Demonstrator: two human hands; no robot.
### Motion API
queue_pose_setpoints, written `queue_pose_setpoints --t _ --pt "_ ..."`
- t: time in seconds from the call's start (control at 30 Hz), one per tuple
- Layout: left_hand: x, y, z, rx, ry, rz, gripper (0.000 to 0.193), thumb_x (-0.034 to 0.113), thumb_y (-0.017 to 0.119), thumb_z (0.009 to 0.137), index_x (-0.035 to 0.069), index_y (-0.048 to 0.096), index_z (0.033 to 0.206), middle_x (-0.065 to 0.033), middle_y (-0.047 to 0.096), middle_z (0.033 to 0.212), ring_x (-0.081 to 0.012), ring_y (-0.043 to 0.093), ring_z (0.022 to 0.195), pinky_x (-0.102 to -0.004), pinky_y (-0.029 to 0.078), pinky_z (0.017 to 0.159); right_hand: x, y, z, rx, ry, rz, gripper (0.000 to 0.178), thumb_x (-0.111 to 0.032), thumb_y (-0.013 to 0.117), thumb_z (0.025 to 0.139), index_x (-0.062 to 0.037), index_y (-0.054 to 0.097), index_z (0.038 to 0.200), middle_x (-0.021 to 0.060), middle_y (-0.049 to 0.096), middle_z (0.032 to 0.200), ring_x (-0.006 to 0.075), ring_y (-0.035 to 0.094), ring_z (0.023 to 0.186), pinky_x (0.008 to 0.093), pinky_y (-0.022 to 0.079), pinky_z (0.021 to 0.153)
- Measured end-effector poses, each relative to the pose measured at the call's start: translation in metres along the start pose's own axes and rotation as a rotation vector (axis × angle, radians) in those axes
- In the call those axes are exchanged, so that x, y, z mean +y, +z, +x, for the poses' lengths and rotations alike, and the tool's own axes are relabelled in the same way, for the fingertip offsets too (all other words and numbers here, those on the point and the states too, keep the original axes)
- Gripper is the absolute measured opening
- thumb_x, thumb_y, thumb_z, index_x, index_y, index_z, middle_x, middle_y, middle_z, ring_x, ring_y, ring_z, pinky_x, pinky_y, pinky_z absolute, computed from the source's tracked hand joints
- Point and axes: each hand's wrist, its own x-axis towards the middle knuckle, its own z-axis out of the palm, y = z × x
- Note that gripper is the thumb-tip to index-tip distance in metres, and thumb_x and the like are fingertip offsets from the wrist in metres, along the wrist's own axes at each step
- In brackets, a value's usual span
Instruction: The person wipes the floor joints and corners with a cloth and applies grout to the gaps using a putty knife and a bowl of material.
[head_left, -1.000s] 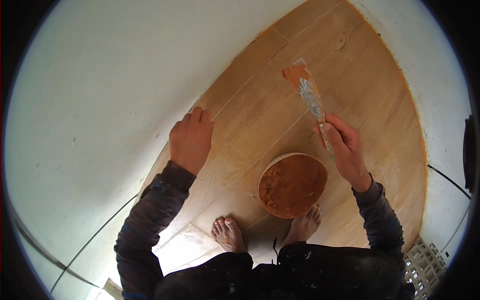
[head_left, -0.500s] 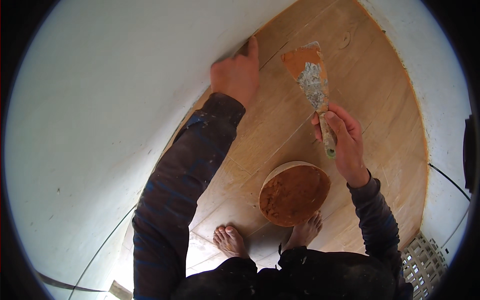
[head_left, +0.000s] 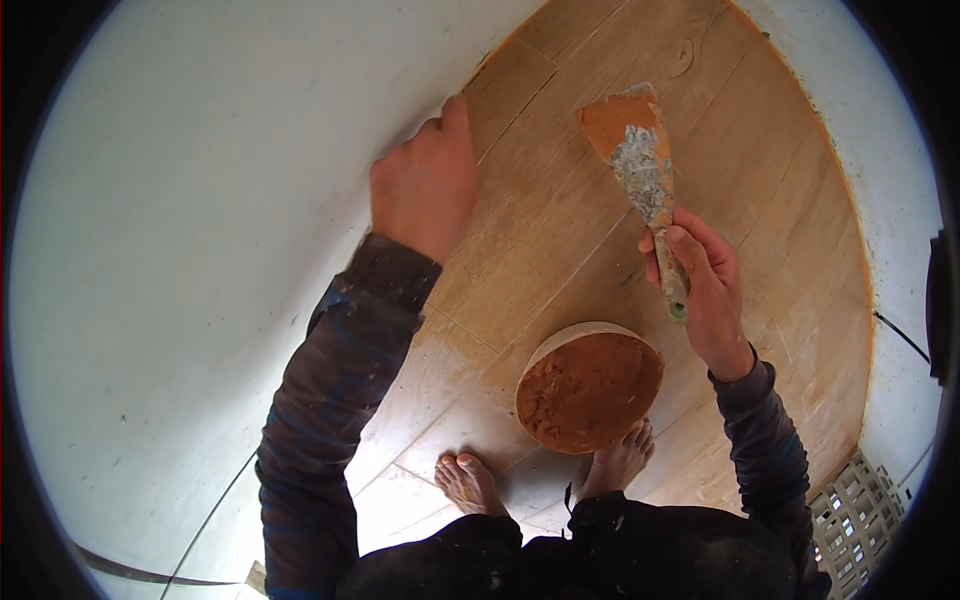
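My left hand (head_left: 428, 182) is at the foot of the white wall (head_left: 210, 200), where it meets the wood-look tile floor (head_left: 540, 200). Its index finger reaches along that joint, and the other fingers are curled under with their tips hidden; nothing shows in them. In my right hand (head_left: 708, 290) is a putty knife (head_left: 642, 165), gripped by its handle with the blade upward, above the floor. Orange-brown paste coats the blade's tip, over grey crusted residue. Below, a round bowl (head_left: 543, 344) of reddish-brown paste (head_left: 590, 390) stands in front of my feet.
My bare feet (head_left: 468, 484) are on the tiles behind the bowl. Another white wall (head_left: 850, 100) curves along the right, with an orange line at its base. A plastic lattice crate (head_left: 858, 525) sits at lower right. A thin dark cable (head_left: 210, 520) hangs at lower left.
My left hand has slid back toward me along the wall joint, and its index finger is less stretched out. The putty knife and right hand have shifted slightly right in view.
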Motion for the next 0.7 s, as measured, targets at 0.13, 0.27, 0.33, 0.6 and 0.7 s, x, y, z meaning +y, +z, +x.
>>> queue_pose_setpoints --t 0.13,0.27,0.33,0.6,0.7 --pt "0.011 0.007 0.017 -0.043 -0.039 -0.057 0.054 0.018 0.056 0.100 0.014 0.050 0.154 -0.0204 0.076 0.096 -0.0428 0.074 0.086 -0.0555 0.059 0.079 -0.001 0.000 0.001 0.001 0.019 0.007 0.032 -0.018 0.053 0.113 0.0017 0.067 0.134 0.0059 0.072 0.100 0.0104 0.061 0.075 0.0274 0.050 0.070" --pt "0.018 0.006 0.020 -0.184 -0.118 -0.019 0.058 0.019 0.056 0.100 0.015 0.048 0.157 -0.0209 0.076 0.095 -0.0425 0.074 0.085 -0.0557 0.058 0.080 -0.001 0.000 0.000 -0.034 -0.023 0.042 0.032 -0.018 0.052 0.113 0.0018 0.067 0.133 0.0055 0.072 0.099 0.0106 0.060 0.075 0.0277 0.050 0.069" --pt "0.021 0.004 0.019 -0.201 -0.142 -0.005 0.057 0.020 0.057 0.099 0.014 0.050 0.156 -0.0213 0.076 0.094 -0.0425 0.074 0.085 -0.0553 0.058 0.080 -0.002 -0.001 -0.001 -0.028 -0.012 0.048 0.032 -0.018 0.052 0.113 0.0019 0.067 0.132 0.0056 0.072 0.099 0.0108 0.060 0.075 0.0279 0.050 0.069" --pt "0.021 0.002 0.022 -0.177 -0.175 -0.064 0.051 0.022 0.056 0.102 0.012 0.053 0.152 -0.0212 0.076 0.099 -0.0424 0.074 0.094 -0.0542 0.058 0.086 -0.004 -0.001 -0.001 -0.079 -0.014 0.101 0.032 -0.018 0.053 0.112 0.0020 0.066 0.134 0.0059 0.073 0.100 0.0107 0.061 0.076 0.0273 0.051 0.072" --pt "0.022 0.005 0.019 -0.172 -0.206 -0.131 0.051 0.023 0.056 0.103 0.011 0.053 0.152 -0.0224 0.076 0.100 -0.0433 0.073 0.098 -0.0540 0.057 0.089 -0.002 0.001 0.003 -0.076 -0.039 0.043 0.032 -0.015 0.055 0.112 0.0030 0.065 0.136 0.0058 0.073 0.101 0.0114 0.062 0.081 0.0266 0.051 0.075"
